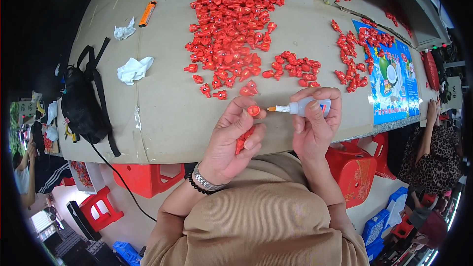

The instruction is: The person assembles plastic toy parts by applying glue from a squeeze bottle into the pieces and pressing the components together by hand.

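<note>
A wide table (162,118) covered in taped cardboard fills most of the view, its front edge curving across the middle. A black bag (81,108) with straps sits at its left edge, a cable trailing down from it. 2 crumpled tissues (133,69) and an orange lighter (147,14) lie on the left half. A blue poster (394,88) lies flat at the right. Under the table stand red plastic stools (148,177), with blue crates (125,252) on the pale floor. Another person in a spotted top (431,150) sits at far right.
</note>
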`<state>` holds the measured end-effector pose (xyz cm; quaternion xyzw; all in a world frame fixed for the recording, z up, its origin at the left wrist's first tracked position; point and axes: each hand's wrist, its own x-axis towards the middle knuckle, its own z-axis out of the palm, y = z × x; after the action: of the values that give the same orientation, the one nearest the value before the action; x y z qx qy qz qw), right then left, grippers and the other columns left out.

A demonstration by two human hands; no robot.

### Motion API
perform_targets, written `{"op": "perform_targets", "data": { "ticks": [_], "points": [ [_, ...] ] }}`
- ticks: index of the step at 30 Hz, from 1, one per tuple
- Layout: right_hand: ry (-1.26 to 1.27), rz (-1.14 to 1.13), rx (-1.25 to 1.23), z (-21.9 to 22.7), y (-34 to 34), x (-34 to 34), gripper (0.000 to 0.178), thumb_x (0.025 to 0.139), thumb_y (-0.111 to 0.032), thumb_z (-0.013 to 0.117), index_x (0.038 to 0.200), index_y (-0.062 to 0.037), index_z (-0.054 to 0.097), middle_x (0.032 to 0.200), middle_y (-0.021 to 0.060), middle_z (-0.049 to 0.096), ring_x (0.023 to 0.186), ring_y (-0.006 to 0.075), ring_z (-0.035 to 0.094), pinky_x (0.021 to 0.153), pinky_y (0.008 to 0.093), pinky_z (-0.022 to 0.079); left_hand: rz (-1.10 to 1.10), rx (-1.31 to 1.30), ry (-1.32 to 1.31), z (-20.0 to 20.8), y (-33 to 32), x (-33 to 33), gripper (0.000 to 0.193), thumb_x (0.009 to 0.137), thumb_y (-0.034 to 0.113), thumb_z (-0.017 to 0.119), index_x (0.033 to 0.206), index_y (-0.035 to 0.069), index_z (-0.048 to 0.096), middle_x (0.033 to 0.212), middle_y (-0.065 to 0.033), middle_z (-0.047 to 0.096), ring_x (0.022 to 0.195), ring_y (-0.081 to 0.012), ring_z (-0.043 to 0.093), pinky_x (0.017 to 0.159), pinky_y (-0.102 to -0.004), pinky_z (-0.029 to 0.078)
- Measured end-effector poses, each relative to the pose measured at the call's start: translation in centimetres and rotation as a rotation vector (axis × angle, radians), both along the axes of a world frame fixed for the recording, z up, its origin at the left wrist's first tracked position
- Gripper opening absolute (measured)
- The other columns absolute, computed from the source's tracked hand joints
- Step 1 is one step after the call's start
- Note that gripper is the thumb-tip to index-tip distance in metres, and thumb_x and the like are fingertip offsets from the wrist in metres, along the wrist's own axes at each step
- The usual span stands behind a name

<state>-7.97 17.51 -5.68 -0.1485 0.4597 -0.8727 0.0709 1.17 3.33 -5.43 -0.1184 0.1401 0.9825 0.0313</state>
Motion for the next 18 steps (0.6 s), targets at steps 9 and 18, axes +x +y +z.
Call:
{"op": "perform_targets", "data": {
  "ticks": [9,18],
  "points": [
    [0.035,-0.024,0.003,0.29,-0.05,-0.10,0.015,0.091,-0.012,0.058,0.097,-0.0075,0.045,0.090,0.0190,0.061,0.045,0.0066,0.038,0.041,0.0173,0.033,-0.023,-0.023,-0.016,0.21,-0.06,0.14,0.016,0.094,0.018,0.053,0.109,0.011,0.051,0.098,-0.0036,0.058,0.056,-0.0076,0.042,0.041,-0.0174,0.027],
    [0.051,-0.036,-0.026,0.74,-0.67,0.75,0.020,0.087,-0.010,0.062,0.095,-0.0049,0.044,0.085,0.0167,0.061,0.046,0.0051,0.038,0.042,0.0180,0.032,-0.013,-0.104,-0.022,0.35,0.27,0.13,0.017,0.095,0.019,0.053,0.109,0.011,0.051,0.095,-0.0033,0.058,0.054,-0.0072,0.042,0.041,-0.0186,0.027]
  ]
}}
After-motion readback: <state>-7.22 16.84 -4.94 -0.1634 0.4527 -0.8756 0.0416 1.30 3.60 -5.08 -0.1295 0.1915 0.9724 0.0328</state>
